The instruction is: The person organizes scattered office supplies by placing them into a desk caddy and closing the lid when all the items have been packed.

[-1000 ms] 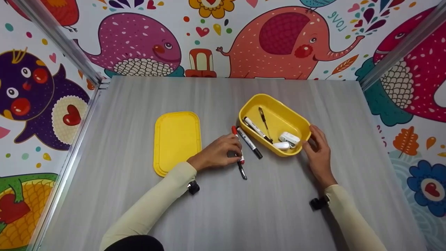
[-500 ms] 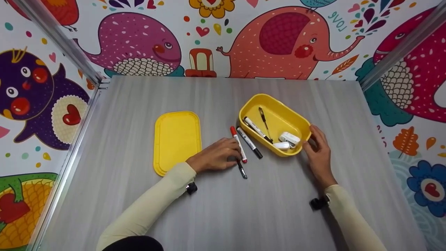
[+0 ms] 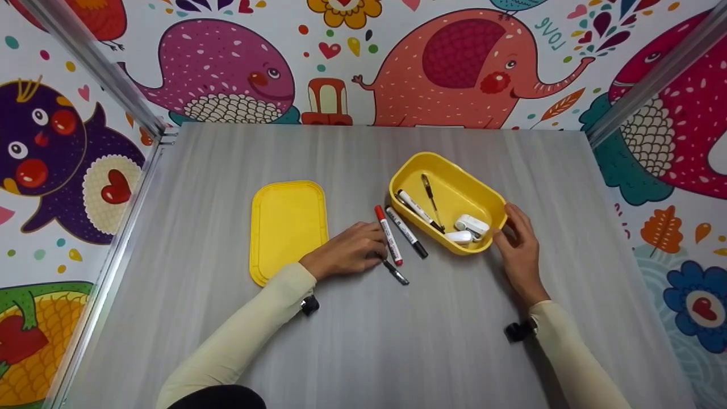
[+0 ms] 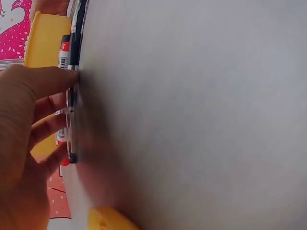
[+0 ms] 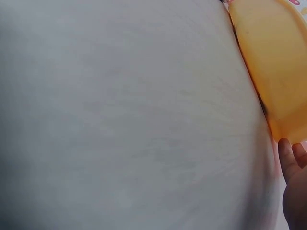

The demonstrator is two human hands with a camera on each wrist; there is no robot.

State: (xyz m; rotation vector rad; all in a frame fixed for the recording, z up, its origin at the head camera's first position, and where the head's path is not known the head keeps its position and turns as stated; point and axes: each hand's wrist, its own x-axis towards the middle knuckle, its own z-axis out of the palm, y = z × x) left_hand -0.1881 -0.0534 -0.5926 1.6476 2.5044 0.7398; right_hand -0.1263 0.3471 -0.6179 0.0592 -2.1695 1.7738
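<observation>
In the head view my left hand (image 3: 351, 249) pinches a black pen (image 3: 396, 272) just above the table. The left wrist view shows the thumb on one side of the pen (image 4: 73, 52) and the fingers on the other. Beside it on the table lie a red-capped marker (image 3: 389, 236) and a black-capped marker (image 3: 406, 232), side by side. My right hand (image 3: 521, 255) holds the near right corner of a yellow box (image 3: 454, 170), its thumb against the outer wall. Inside the box are a white marker (image 3: 419, 209), a thin pen (image 3: 430, 196) and white objects (image 3: 471, 225).
A yellow lid (image 3: 288, 227) lies flat on the grey table (image 3: 352, 341), left of the markers and partly behind the left forearm. Printed panels (image 3: 227, 68) stand along the back and sides, with metal rails (image 3: 113, 74) at the corners.
My left hand has drawn slightly left, away from the red-capped marker, which shows more fully. The black pen has come with it and turned in angle. Right hand and box have stayed put.
</observation>
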